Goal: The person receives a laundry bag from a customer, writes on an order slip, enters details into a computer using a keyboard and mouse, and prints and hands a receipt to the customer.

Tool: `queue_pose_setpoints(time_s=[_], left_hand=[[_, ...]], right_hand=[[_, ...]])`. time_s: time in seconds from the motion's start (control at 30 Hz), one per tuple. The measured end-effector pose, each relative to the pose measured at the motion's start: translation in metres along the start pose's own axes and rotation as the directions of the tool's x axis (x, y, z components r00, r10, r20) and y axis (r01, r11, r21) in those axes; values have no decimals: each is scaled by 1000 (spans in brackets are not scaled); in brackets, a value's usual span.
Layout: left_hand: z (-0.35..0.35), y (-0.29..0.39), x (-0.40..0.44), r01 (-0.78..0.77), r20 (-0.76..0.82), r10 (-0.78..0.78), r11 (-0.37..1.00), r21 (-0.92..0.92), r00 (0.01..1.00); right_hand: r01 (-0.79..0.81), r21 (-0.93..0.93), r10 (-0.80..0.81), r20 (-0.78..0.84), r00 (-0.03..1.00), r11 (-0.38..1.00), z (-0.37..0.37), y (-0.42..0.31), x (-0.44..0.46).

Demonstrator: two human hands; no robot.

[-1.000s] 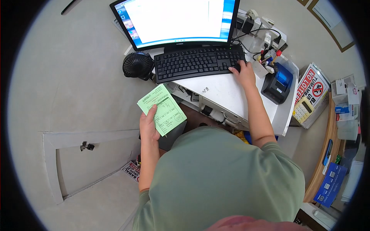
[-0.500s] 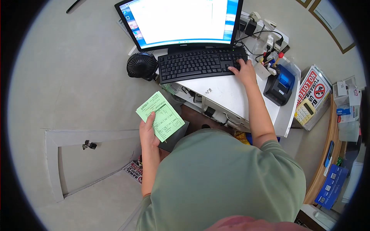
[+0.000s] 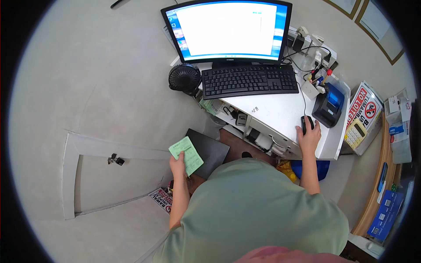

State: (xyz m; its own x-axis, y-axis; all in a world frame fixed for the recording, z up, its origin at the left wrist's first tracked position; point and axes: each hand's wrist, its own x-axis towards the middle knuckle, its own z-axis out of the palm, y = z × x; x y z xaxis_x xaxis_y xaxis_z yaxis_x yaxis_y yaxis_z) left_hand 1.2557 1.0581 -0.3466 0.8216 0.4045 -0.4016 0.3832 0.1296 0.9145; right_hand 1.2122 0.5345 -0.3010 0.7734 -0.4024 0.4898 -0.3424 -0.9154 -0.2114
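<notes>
Green printed slips (image 3: 191, 157), in what looks like a small stack, are pinched in my left hand (image 3: 177, 166), thumb on top, low beside the desk. My right hand (image 3: 310, 136) rests over a black computer mouse (image 3: 308, 121) at the right part of the white desk (image 3: 280, 114), fingers curved on it. A black keyboard (image 3: 250, 81) lies in front of the lit monitor (image 3: 228, 33), whose window is mostly white. Neither hand touches the keyboard.
Left of the keyboard stands a small black fan (image 3: 184, 78). A blue-and-black receipt printer (image 3: 329, 105) sits right of the mouse, near pens, plugs and cables. A yellow calculator (image 3: 355, 133) leans by a sign (image 3: 365, 105). Below the slips is a dark flat surface (image 3: 208, 151).
My right hand has left the keyboard's number pad and come down onto the mouse. My left hand with the slips is lower, and the camera view has shifted.
</notes>
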Motion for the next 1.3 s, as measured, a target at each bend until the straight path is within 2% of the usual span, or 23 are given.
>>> queue_pose_setpoints(time_s=[0.07, 0.2, 0.3, 0.43, 0.63, 0.73, 0.93, 1.03, 1.13, 1.3], left_hand=[[-26, -41, 11, 54, -48, -49, 993, 109, 998], [-63, -96, 17, 138, -51, -131, 979, 149, 990], [-81, -118, 13, 157, -34, -154, 976, 149, 988], [-98, -126, 6, 92, 21, -96, 984, 151, 995], [-122, -130, 1, 68, 21, -72, 984, 164, 997], [-134, -139, -2, 109, 5, -110, 987, 116, 994], [-153, -161, -3, 137, -59, -131, 984, 114, 990], [-153, -151, -20, 119, -81, -107, 981, 153, 991], [-163, -150, -33, 70, -146, -9, 903, 423, 989], [-182, -168, -51, 145, -194, -41, 819, 555, 980]], right_hand=[[-36, 42, 36, 14, 999, 998, 7, 10, -13], [-29, 48, 32, -64, 997, 998, 16, 12, -14], [-19, 47, 21, -47, 999, 999, 16, 12, -13], [-14, 68, 20, -88, 996, 998, 15, 10, -16], [-18, 76, 25, -91, 996, 997, 15, 10, -16], [-24, 75, 30, -89, 996, 997, 15, 10, -18], [-28, 65, 33, -88, 996, 998, 16, 12, -18], [-48, 90, 56, -89, 994, 995, 13, 7, -18], [-43, 107, 54, -105, 993, 993, 15, 8, -18], [-7, 88, 16, -103, 995, 996, 21, 14, -17]])
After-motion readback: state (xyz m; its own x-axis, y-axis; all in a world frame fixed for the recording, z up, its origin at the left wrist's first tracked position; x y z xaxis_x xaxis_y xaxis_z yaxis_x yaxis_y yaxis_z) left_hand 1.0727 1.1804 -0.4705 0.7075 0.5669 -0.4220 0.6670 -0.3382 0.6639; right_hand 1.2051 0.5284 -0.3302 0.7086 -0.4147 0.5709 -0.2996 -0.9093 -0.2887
